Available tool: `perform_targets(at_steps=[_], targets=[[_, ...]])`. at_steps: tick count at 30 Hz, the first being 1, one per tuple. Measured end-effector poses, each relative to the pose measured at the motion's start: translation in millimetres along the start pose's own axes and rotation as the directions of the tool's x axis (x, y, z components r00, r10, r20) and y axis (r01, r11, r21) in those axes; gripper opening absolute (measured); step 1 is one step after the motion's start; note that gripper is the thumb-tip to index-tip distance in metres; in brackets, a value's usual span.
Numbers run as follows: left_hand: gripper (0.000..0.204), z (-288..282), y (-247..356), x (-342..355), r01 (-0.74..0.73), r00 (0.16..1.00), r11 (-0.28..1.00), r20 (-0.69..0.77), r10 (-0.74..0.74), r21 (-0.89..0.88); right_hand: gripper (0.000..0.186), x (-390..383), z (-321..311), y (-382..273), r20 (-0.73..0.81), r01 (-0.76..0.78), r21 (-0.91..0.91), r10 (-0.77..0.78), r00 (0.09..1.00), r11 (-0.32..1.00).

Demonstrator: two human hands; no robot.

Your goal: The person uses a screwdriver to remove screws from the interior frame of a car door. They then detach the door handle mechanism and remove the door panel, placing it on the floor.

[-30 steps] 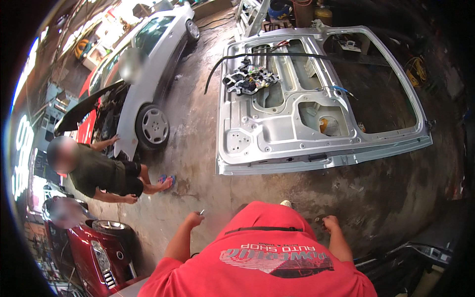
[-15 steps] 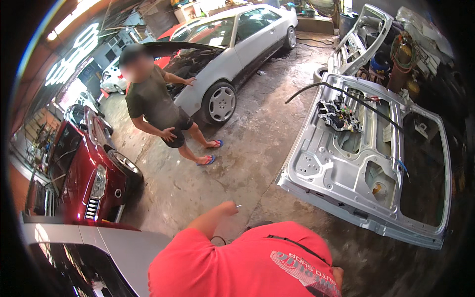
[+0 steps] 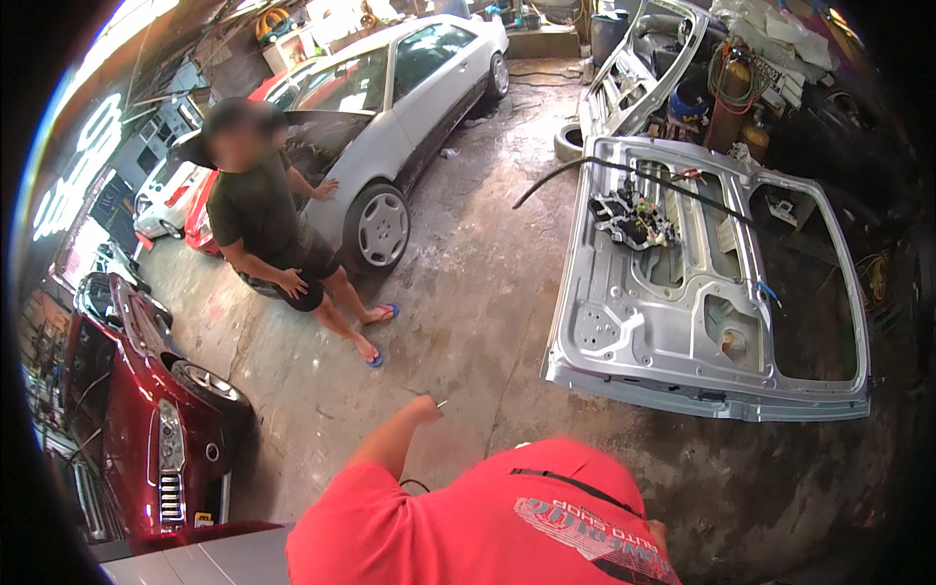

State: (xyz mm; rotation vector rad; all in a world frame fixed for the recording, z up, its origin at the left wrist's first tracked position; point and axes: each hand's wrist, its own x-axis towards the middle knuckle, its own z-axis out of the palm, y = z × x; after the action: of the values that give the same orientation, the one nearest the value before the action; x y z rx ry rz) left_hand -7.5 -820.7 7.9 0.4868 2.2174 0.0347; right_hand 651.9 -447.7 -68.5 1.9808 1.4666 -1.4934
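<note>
My left hand reaches forward over the concrete floor, its fingers closed round a thin whitish stick. The stick's exact kind is too small to make out. Of my right hand only a sliver of skin shows beside my red shirt; its fingers are hidden. A large silver vehicle door lies ahead on the right, inner side up. Across that door runs a black rubber strip, and a cluster of wiring and brackets sits on the panel. Neither hand touches the door.
Another person in a dark shirt stands ahead left, one hand near the fender of a pale coupe with its hood raised. A dark red car stands at left. Beyond the door are a second door frame, a tyre and a gas cylinder.
My view has turned, so the cars, the person and the silver door sit farther left in the picture. My left hand keeps hold of the thin stick.
</note>
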Motion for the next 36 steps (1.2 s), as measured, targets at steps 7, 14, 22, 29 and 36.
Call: perform_targets(at_steps=[7,14,22,29,36], targets=[[0.029,-2,-51,-1,-0.001,0.998,0.991,-0.056,-0.007,-0.136,0.019,-34,27,-45,-0.021,0.089,-0.175,-0.094,0.995,0.981],[0.024,10,-91,-13,0.216,0.974,0.912,0.140,-0.177,-0.350,0.025,-14,44,-56,-0.084,0.193,-0.279,-0.224,0.971,0.941],[0.013,44,-89,-4,0.229,0.964,0.860,0.232,-0.133,-0.457,0.023,-59,28,-84,-0.180,0.191,-0.340,-0.263,0.948,0.921],[0.011,27,-86,19,0.175,0.979,0.804,0.191,-0.078,-0.568,0.025,-87,20,-91,-0.200,0.047,-0.265,-0.102,0.975,0.963],[0.012,12,-42,4,0.167,0.971,0.845,0.235,-0.051,-0.508,0.027,-62,20,-27,-0.174,-0.020,-0.358,-0.046,0.984,0.933]])
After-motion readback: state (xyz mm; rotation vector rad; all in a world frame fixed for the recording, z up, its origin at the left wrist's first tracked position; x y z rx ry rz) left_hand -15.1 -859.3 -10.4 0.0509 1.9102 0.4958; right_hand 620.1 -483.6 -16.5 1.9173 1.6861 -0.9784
